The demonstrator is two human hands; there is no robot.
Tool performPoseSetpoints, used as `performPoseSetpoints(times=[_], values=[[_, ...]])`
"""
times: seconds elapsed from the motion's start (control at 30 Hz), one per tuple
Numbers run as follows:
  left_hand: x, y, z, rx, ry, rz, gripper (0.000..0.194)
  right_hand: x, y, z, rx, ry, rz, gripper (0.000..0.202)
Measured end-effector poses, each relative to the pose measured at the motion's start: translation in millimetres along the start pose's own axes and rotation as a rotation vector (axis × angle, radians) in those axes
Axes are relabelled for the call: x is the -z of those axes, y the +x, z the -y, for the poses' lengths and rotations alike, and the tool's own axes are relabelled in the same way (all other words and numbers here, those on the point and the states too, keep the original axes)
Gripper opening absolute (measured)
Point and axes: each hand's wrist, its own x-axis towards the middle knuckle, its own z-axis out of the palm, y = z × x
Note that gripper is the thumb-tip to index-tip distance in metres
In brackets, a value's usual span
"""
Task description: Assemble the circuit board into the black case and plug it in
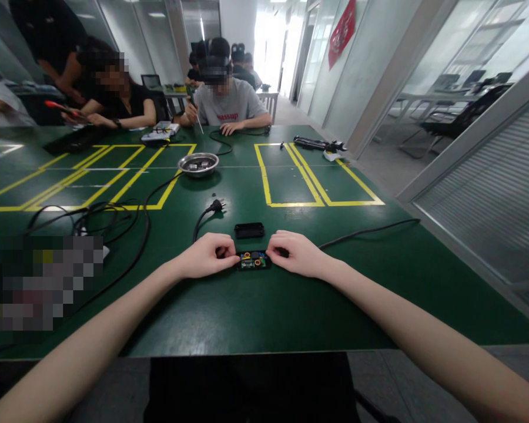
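Note:
A small black case [254, 268] lies open side up on the green table, with a circuit board [253, 259] inside that bears copper-coloured coils. My left hand [211, 256] is at the left end of the case, its fingers curled and the thumb reaching to the case's edge. At the opposite end, my right hand [294, 254] has curled fingers that touch the case near some blue wires. Just beyond the case rests an empty black cover [249, 230]. Behind my left hand a black plug [217, 205] lies on its cable.
On the green table [194, 317] are a metal bowl [198, 164] with small metal parts, tangled black cables [110, 220] at left, and a cable [370, 230] at right. Yellow tape marks rectangles. Several people sit across the table, one holding a tool.

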Motion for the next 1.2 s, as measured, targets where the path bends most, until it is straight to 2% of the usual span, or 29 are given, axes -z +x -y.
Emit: performPoseSetpoints(times=[0.37,0.47,0.6,0.7,0.73,0.83,0.93,1.07,1.2], values=[[2.0,1,3,-0.019,0.060,-0.021,0.028,-2,0,0,0.022,-0.073,-0.015,0.022],[2.3,3,9,-0.027,0.083,-0.107,0.034,-1,0,-5,0.034,-0.095,-0.097,0.026],[-0.8,5,18,0.046,0.227,-0.282,0.022,-2,3,-16,-0.033,-0.094,-0.263,0.019],[-5.8,6,21,0.008,0.255,-0.270,0.029,-5,4,-24,-0.035,-0.101,-0.201,0.037],[-7.3,6,22,-0.012,0.257,-0.259,0.029,-6,4,-25,-0.026,-0.096,-0.165,0.037],[-10.0,6,22,-0.050,0.241,-0.233,0.021,-6,4,-24,0.006,-0.049,-0.112,0.025],[-10.1,6,22,-0.058,0.183,-0.241,0.012,-5,3,-20,0.031,0.026,-0.128,0.015],[-7.9,6,20,-0.069,0.058,-0.259,0.008,-3,3,-15,0.018,0.181,-0.173,0.012],[-7.6,6,14,-0.041,-0.095,-0.266,0.006,-4,3,-11,-0.066,0.398,-0.216,0.012]])
